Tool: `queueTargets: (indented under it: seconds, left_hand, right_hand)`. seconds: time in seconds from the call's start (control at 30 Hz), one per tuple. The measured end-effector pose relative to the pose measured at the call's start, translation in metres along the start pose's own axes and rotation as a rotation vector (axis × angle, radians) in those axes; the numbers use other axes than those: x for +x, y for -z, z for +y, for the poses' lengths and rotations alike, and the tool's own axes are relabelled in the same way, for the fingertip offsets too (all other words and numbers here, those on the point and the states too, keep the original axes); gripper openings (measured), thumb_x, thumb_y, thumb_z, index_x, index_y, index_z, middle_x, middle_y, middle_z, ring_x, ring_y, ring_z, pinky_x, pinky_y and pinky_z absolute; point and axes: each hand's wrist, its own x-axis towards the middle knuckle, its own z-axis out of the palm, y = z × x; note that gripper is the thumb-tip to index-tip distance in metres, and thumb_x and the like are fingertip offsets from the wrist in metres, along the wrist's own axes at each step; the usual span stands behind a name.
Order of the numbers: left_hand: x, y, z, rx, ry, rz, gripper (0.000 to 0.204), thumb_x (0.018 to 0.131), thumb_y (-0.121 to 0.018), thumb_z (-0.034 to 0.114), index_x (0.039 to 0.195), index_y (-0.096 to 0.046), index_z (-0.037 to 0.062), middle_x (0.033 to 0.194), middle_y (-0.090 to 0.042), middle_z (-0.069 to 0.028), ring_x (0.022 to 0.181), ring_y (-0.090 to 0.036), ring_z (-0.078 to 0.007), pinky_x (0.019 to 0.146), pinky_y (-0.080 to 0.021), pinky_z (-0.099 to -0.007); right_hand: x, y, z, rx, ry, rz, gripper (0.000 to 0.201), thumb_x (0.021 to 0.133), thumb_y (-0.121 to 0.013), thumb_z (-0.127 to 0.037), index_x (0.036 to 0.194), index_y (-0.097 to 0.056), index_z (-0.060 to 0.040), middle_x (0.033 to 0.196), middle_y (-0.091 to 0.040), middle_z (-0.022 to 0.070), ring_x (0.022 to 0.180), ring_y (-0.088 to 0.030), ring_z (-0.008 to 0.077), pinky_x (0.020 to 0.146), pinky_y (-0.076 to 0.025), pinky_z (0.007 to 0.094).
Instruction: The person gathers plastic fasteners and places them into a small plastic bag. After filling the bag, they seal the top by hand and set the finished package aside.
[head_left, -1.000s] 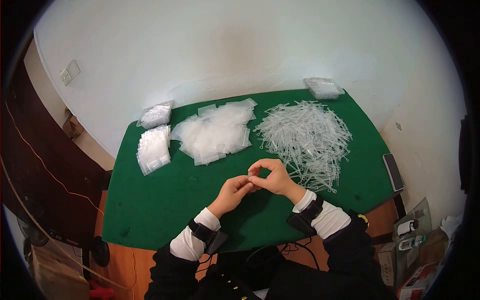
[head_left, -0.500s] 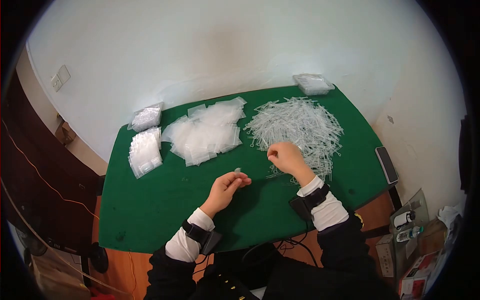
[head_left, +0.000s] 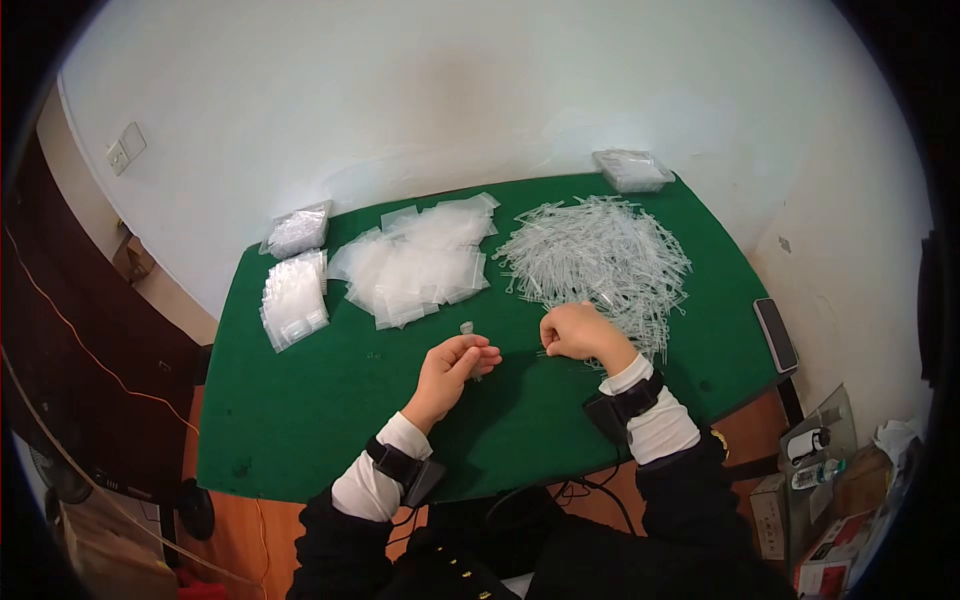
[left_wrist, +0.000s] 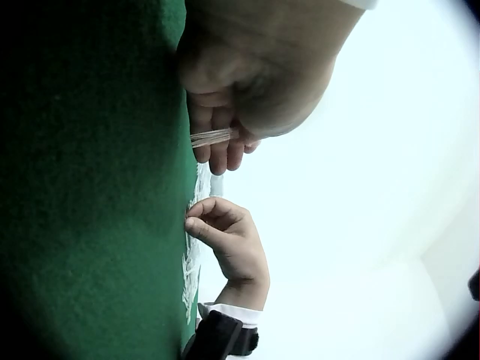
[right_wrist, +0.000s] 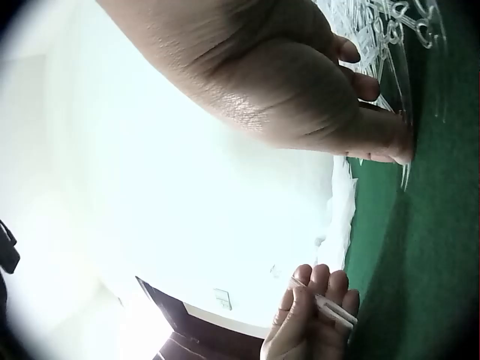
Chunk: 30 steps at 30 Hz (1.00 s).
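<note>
A small bundle of clear plastic sticks (left_wrist: 211,138) lies across the fingers of the left hand (head_left: 447,375), pinched under the thumb; its looped ends (head_left: 467,328) show above the fingers in the head view. At the near left edge of a large heap of clear looped sticks (head_left: 600,250), the right hand (head_left: 585,333) is lowered to the green cloth. Its thumb and fingertips pinch thin clear sticks (right_wrist: 406,177) at the cloth, seen in the right wrist view. The two hands are apart.
Flat clear bags (head_left: 415,265) lie piled at the middle back, a stack of filled bags (head_left: 296,300) left of them. Packed bundles stand at the back left (head_left: 298,230) and back right (head_left: 633,171). A phone (head_left: 775,335) lies at the right edge.
The right hand has left the left hand and moved right to the near edge of the stick heap, dipping slightly lower since half a second ago. The left hand has shifted slightly left, still holding its bundle.
</note>
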Motion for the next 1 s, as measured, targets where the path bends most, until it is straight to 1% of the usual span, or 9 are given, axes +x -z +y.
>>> queueTargets:
  seconds: [0.13, 0.17, 0.27, 0.3, 0.4, 0.57, 0.67, 0.83, 1.0]
  left_hand:
    - [0.0, 0.001, 0.001, -0.03, 0.005, 0.02, 0.023, 0.094, -0.043, 0.012, 0.109, -0.049, -0.0042, 0.101, -0.059, -0.0147, 0.094, -0.061, -0.0234, 0.084, -0.05, -0.0326]
    - [0.0, 0.002, 0.0, -0.027, 0.005, 0.02, 0.023, 0.094, -0.043, 0.012, 0.109, -0.049, -0.0042, 0.101, -0.059, -0.0147, 0.094, -0.061, -0.0234, 0.084, -0.05, -0.0326]
    - [0.0, 0.002, 0.0, -0.094, 0.033, 0.032, 0.025, 0.093, -0.044, 0.011, 0.112, -0.047, -0.0047, 0.104, -0.059, -0.0154, 0.095, -0.06, -0.0236, 0.084, -0.049, -0.033]
    - [0.0, 0.002, 0.0, -0.092, 0.031, 0.034, 0.025, 0.093, -0.044, 0.011, 0.112, -0.047, -0.0047, 0.104, -0.059, -0.0154, 0.095, -0.06, -0.0236, 0.084, -0.049, -0.033]
    - [0.0, 0.003, 0.001, -0.217, 0.079, 0.051, 0.026, 0.094, -0.044, 0.012, 0.114, -0.046, -0.0037, 0.106, -0.057, -0.0155, 0.097, -0.059, -0.0244, 0.085, -0.049, -0.0339]
    - [0.002, 0.005, 0.0, -0.353, 0.11, 0.036, 0.026, 0.094, -0.044, 0.014, 0.114, -0.046, -0.0024, 0.109, -0.056, -0.0156, 0.099, -0.058, -0.025, 0.085, -0.049, -0.0348]
    - [0.001, 0.005, -0.001, -0.429, 0.147, 0.081, 0.025, 0.094, -0.043, 0.014, 0.113, -0.047, -0.0017, 0.11, -0.055, -0.0155, 0.1, -0.058, -0.0256, 0.086, -0.049, -0.0351]
    - [0.002, 0.006, -0.002, -0.484, 0.154, 0.079, 0.025, 0.094, -0.043, 0.015, 0.113, -0.047, -0.0014, 0.109, -0.056, -0.015, 0.099, -0.058, -0.0243, 0.085, -0.049, -0.0345]
    - [0.004, 0.012, -0.009, -0.522, 0.091, 0.004, 0.024, 0.094, -0.043, 0.015, 0.112, -0.048, 0.0, 0.104, -0.058, -0.0111, 0.096, -0.059, -0.0202, 0.085, -0.049, -0.0332]
  right_hand:
    - [0.006, -0.01, 0.0, -0.033, -0.058, 0.189, 0.006, 0.07, -0.065, -0.013, 0.073, -0.061, -0.0104, 0.073, -0.062, 0.0045, 0.076, -0.06, 0.0232, 0.076, -0.04, 0.0426]
    - [0.008, -0.01, -0.002, -0.031, -0.057, 0.191, 0.006, 0.07, -0.065, -0.013, 0.073, -0.061, -0.0104, 0.073, -0.062, 0.0045, 0.076, -0.06, 0.0232, 0.076, -0.04, 0.0426]
    - [0.013, -0.01, -0.007, 0.217, 0.073, 0.489, 0.004, 0.075, -0.061, -0.01, 0.077, -0.058, -0.0067, 0.074, -0.06, 0.006, 0.071, -0.059, 0.023, 0.067, -0.044, 0.0362]
    - [0.015, -0.01, -0.01, 0.217, 0.075, 0.49, 0.004, 0.075, -0.061, -0.01, 0.077, -0.058, -0.0067, 0.074, -0.06, 0.006, 0.071, -0.059, 0.023, 0.067, -0.044, 0.0362]
    - [0.014, -0.009, -0.024, 0.569, 0.15, 0.551, 0.006, 0.077, -0.06, -0.005, 0.08, -0.056, -0.001, 0.074, -0.057, 0.0074, 0.064, -0.055, 0.0193, 0.06, -0.044, 0.03]
    - [0.011, -0.012, -0.04, 0.61, 0.245, 0.684, 0.007, 0.077, -0.061, -0.003, 0.082, -0.058, -0.001, 0.073, -0.057, 0.0072, 0.063, -0.054, 0.0172, 0.058, -0.044, 0.0276]
    - [0.013, -0.013, -0.044, 0.605, 0.436, 0.825, 0.009, 0.075, -0.062, -0.002, 0.084, -0.06, -0.0026, 0.077, -0.059, 0.0083, 0.064, -0.056, 0.0213, 0.057, -0.045, 0.0276]
    - [0.01, -0.021, -0.06, 0.576, 0.541, 0.875, 0.01, 0.073, -0.063, 0.0, 0.083, -0.061, -0.0028, 0.082, -0.061, 0.0083, 0.069, -0.06, 0.0217, 0.061, -0.047, 0.0274]
    - [0.009, -0.03, -0.068, 0.587, 0.61, 0.772, 0.011, 0.072, -0.065, -0.002, 0.083, -0.063, -0.0039, 0.089, -0.064, 0.008, 0.078, -0.062, 0.023, 0.067, -0.05, 0.0288]
